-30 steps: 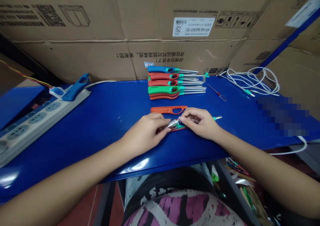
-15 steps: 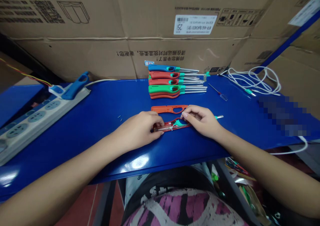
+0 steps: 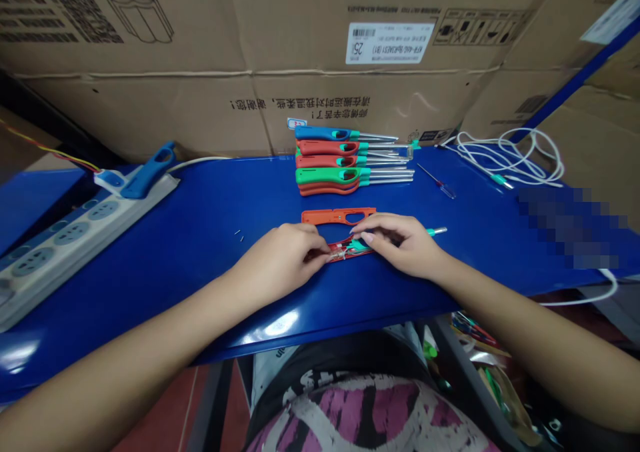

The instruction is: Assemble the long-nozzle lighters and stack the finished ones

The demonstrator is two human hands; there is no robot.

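An opened red lighter [image 3: 339, 255] lies on the blue table, its inner parts and green trigger showing. My left hand [image 3: 285, 255] has its fingers closed on the lighter's left end, covering it. Over the trigger and the right part of the lighter is my right hand [image 3: 403, 242], thumb and fingers curled close together; whatever may be between their tips is too small to make out. The lighter's green and metal nozzle [image 3: 437, 231] sticks out beyond that hand. Just behind lies the loose orange half of a casing [image 3: 325, 217].
Several assembled lighters [image 3: 327, 175] are stacked at the back against a cardboard box [image 3: 195, 115]. A screwdriver [image 3: 440, 184] and a coiled white cable [image 3: 500, 159] lie to the right. At left are tiny screws [image 3: 238, 233] and a power strip [image 3: 75, 245].
My left hand's fingers have slid slightly right along the lighter, covering more of its left end. My right fingertips have shifted a little left over the trigger.
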